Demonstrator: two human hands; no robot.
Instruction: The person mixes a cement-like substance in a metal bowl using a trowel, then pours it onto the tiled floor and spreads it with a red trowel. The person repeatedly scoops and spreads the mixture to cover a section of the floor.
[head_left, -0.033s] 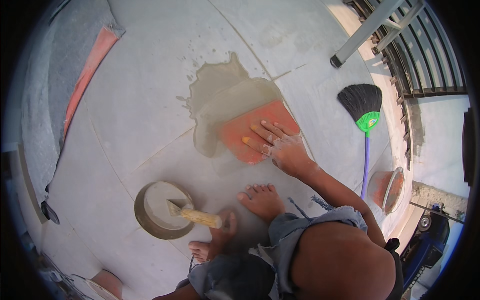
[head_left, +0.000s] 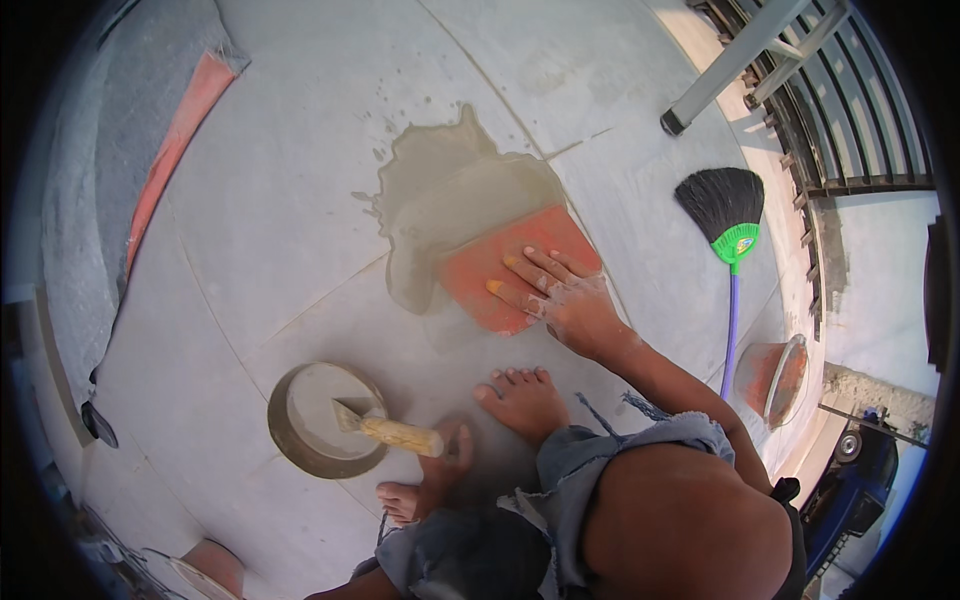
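In the head view, right hand (head_left: 572, 300) just off centre toward three o'clock, grip flat and wide, fingers a little spread and laid on top of a red sheet (head_left: 490, 262) near centre; thumb hidden. Left hand out of sight, impossible to tell how its grip stands. Beyond the sheet toward eleven, a wet grey patch (head_left: 430, 170) on the floor. Between two and three, a broom (head_left: 738, 238) with a small sticker, print too small to read. At eight, a round basin (head_left: 278, 418) holding pale grey mix (head_left: 318, 408), wooden-handled scraper (head_left: 400, 434) lying across its rim. Past three, a reddish bucket (head_left: 755, 370), contents unclear.
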